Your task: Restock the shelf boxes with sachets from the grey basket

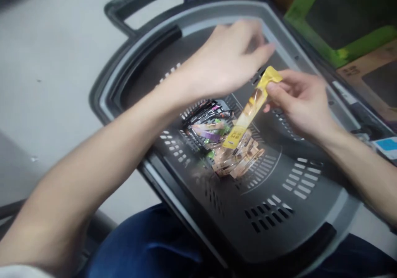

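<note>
My right hand point(305, 100) pinches the upper end of a long yellow snack packet point(249, 108) between thumb and fingers. The packet slants down to the left over a dark grey shopping basket point(214, 232). My left hand point(237, 53), somewhat blurred, hovers above the basket just up and left of the packet's top. Its thumb stands apart from the curled fingers, and I see nothing held in it. Beneath both hands, a heap of small wrapped snacks point(238, 158) lies on the basket floor, some beige, others purple, green or dark. The yellow packet hides part of the heap.
A folded-out black handle point(118, 11) sticks out at the basket's far left. Beyond the far right side stand a green frame point(316, 26) and a brown cardboard box point(369, 67). My blue-clad legs point(149, 245) are below the basket, over a pale floor point(46, 84).
</note>
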`<state>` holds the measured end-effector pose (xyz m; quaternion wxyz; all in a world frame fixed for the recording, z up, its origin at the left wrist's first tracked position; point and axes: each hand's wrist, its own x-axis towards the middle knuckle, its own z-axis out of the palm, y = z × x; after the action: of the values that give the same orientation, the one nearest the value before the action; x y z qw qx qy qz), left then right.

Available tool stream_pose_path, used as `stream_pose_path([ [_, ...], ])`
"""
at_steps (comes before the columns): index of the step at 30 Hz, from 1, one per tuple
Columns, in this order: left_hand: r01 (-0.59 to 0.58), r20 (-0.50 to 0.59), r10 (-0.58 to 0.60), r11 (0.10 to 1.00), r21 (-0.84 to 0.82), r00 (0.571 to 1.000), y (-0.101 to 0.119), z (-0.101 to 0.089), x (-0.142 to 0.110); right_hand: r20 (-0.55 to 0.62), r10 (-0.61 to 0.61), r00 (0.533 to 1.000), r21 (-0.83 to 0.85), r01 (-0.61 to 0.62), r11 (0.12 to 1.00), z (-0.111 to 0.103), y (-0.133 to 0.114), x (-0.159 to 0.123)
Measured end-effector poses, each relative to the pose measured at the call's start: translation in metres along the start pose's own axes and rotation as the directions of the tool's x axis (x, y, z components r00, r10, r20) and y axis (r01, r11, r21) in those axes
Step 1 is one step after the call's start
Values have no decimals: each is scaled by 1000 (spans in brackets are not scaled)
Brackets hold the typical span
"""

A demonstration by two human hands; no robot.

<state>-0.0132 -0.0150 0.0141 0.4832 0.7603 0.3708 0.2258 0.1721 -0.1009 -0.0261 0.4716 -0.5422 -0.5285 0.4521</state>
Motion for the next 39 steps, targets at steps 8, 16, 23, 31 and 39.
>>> stream_pose_path([
  [8, 15, 250, 1, 998, -62, 968, -19, 26, -3, -243, 127, 962, 251, -64, 966, -14, -13, 6],
  [16, -44, -123, 54, 995, 86, 991, 2, -8, -2, -346, 254, 903, 322, -140, 936, -29, -30, 5],
  [23, -130, -304, 73, 977, -171, 950, 0, -9, -2, 330, 338, 882, 148, -402, 904, -23, -34, -6],
  [31, 0, -74, -36, 901, -434, 997, 0, 20, -8, 357, 288, 888, -2, -308, 951, -22, -27, -12],
  [39, 17, -153, -72, 943, -332, 986, -5, 16, -2, 218, 232, 948, 189, -274, 943, -18, -24, -13],
])
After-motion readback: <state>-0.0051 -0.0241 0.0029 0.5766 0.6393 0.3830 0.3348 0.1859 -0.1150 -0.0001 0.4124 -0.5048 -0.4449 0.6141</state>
